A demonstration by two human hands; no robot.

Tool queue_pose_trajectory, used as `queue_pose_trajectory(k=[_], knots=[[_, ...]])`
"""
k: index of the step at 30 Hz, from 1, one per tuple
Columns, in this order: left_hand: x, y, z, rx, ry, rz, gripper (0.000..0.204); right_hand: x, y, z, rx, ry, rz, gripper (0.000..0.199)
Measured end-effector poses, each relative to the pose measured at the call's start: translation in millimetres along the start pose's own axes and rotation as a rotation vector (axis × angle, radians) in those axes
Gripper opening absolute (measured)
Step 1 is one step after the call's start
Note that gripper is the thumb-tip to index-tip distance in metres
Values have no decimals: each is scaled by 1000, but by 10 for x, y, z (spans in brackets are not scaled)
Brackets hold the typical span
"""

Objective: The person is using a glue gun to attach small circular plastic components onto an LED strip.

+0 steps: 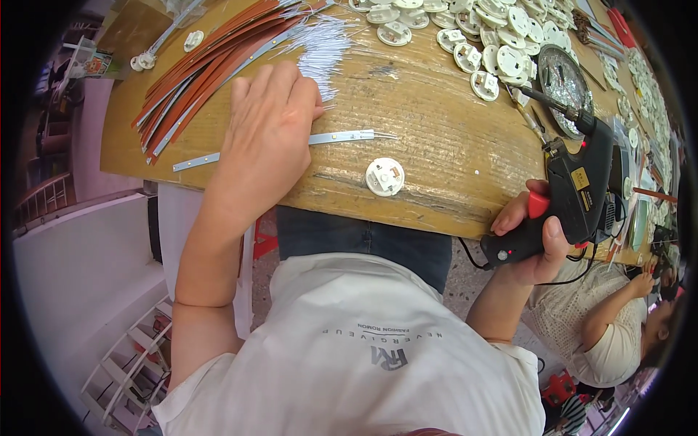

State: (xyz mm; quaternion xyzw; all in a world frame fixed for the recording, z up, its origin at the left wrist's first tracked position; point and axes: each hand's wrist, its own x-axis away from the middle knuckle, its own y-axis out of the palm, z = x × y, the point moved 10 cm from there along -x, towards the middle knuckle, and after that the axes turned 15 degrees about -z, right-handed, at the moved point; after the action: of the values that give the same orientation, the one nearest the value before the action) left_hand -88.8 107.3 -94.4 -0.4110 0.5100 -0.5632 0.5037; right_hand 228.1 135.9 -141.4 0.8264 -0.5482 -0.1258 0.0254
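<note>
My left hand (269, 131) is over the table with its fingers curled, at the edge of a heap of thin white wires (320, 54). Whatever its fingers hold, if anything, is hidden. Beneath that hand lies a narrow white LED strip (342, 136), with bare wire ends at its right tip. Brown-backed strips (211, 62) fan out in a pile just beyond. A round white disc (384, 176) with a small copper-coloured part rests near the front edge. My right hand (534, 243) grips a black soldering gun (578, 182) with a red trigger, its nozzle pointing toward the far left.
Many white round parts (502, 36) are heaped at the far side. Next to the gun's nozzle stands a dark round dish (563, 80) of shiny material. A cable (471, 256) hangs by the gun's handle. To the right sits another person (596, 320).
</note>
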Motion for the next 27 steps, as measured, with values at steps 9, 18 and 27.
queue_pose_trajectory(k=[9,18,27], knots=[[132,-152,43,115,24,184,12,-14,8,-3,-7,-8,-26,64],[354,-59,317,516,185,173,15,22,2,13,-22,19,-21,68],[450,127,369,587,105,214,15,281,307,-49,47,223,-188,81]])
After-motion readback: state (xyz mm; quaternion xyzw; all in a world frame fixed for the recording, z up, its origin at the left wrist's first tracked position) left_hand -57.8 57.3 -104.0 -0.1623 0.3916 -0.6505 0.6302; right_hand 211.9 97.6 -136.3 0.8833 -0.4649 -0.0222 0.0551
